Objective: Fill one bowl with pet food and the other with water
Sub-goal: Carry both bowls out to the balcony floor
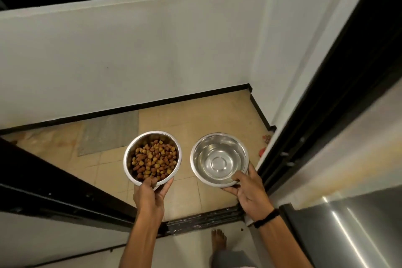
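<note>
Two steel bowls are held in the air over a tiled floor. The left bowl (128, 159) holds a heap of brown and yellow pet food (154, 160). My left hand (150, 196) grips its near rim, thumb inside on the kibble. The right bowl (219, 160) looks like it holds clear water. My right hand (250, 191) holds its near rim, thumb inside and fingers underneath. A black band circles that wrist.
A black sliding-door track (202, 221) crosses the threshold below the bowls, with black door frames at left (54, 180) and right (315, 137). A grey mat (108, 135) lies by the white low wall (130, 61). My bare foot (218, 241) stands inside the track.
</note>
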